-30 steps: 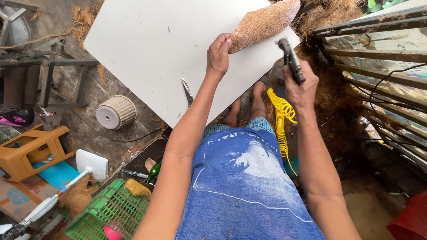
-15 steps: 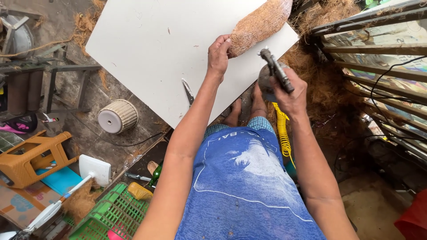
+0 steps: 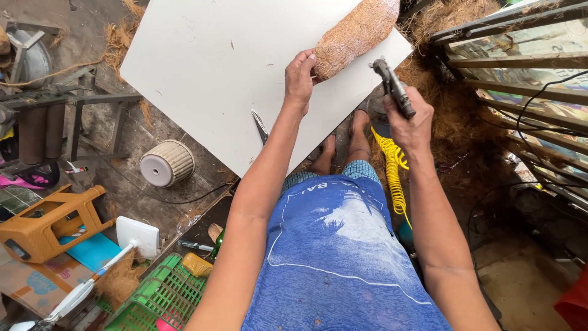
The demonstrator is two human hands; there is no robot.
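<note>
A brown coir-fibre roll lies across the far right corner of a white board. My left hand grips the roll's near end, pressing it onto the board. My right hand holds a dark pneumatic stapler, its nose pointing at the board edge just right of the roll. A yellow coiled air hose hangs down from the tool. A metal blade tool lies on the board near its front edge.
Loose coir fibre is piled at the right beside metal racks. On the floor at left are a beige wicker pot, an orange plastic stool, a green crate and a white mallet-like tool.
My right hand has brought the stapler up and left, closer to the roll's end at the board edge. My left hand stays on the roll.
</note>
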